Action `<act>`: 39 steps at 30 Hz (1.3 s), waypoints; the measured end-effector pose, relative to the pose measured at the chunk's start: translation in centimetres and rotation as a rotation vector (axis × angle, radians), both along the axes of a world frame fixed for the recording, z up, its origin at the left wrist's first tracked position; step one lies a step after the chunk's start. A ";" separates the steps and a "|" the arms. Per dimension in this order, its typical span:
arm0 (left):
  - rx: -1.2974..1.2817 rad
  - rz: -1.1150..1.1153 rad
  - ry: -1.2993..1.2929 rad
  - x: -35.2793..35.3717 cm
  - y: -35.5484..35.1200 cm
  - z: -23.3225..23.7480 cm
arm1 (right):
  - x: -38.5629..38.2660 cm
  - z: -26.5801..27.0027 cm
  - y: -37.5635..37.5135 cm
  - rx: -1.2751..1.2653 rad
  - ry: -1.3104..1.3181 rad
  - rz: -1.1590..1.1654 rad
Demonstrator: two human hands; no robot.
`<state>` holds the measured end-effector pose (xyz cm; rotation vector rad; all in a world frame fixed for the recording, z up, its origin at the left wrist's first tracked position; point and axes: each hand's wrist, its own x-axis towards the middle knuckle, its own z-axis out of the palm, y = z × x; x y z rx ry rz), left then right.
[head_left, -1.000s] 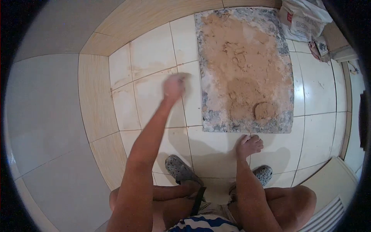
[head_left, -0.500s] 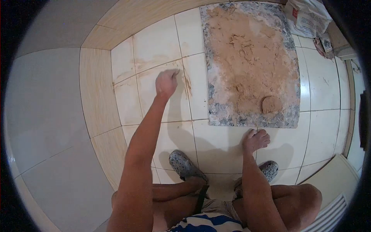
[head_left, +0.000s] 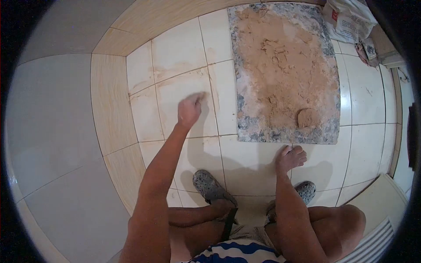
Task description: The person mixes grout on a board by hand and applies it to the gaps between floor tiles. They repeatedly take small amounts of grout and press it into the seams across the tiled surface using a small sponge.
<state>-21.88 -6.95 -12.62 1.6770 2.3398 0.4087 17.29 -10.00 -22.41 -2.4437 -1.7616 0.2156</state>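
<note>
My left hand (head_left: 189, 112) is held over the pale floor tiles (head_left: 177, 94), left of the board, its fingers closed. A small brownish, blurred patch (head_left: 204, 94) shows right at its fingertips; I cannot tell what it is. My right hand (head_left: 290, 159) is curled closed just below the front edge of the speckled grey board (head_left: 263, 135), and the inside of its grip is hidden. Reddish-brown clay (head_left: 280, 65) is spread in a rough, cracked layer over the board. A round lump of clay (head_left: 308, 118) lies near the board's front right corner.
Brown smears (head_left: 169, 72) mark the tiles at the left. A wood-patterned ledge (head_left: 115, 96) borders the floor. At the back right stand a white printed sack (head_left: 351, 22) and a crumpled cloth (head_left: 365, 55). My speckled clogs (head_left: 206, 184) are on the tiles below.
My left hand has moved down along the tile joint, toward me. The dark brown streak beside that joint is mostly gone, leaving a faint stain. My right hand has stayed put.
</note>
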 end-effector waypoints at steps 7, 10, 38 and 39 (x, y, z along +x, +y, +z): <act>-0.145 0.041 0.373 8.7 -3.0 -4.5 | 0.2 -0.1 0.1 -0.025 0.006 -0.018; -0.220 -0.007 0.212 8.6 -3.4 -2.1 | 0.0 0.4 0.2 -0.062 -0.026 -0.006; -0.368 0.044 0.085 9.2 -5.6 -1.3 | 0.1 -0.2 0.1 0.012 -0.033 0.002; -0.372 0.033 -0.035 7.6 -5.0 -0.7 | 0.0 0.1 0.1 -0.001 -0.054 0.002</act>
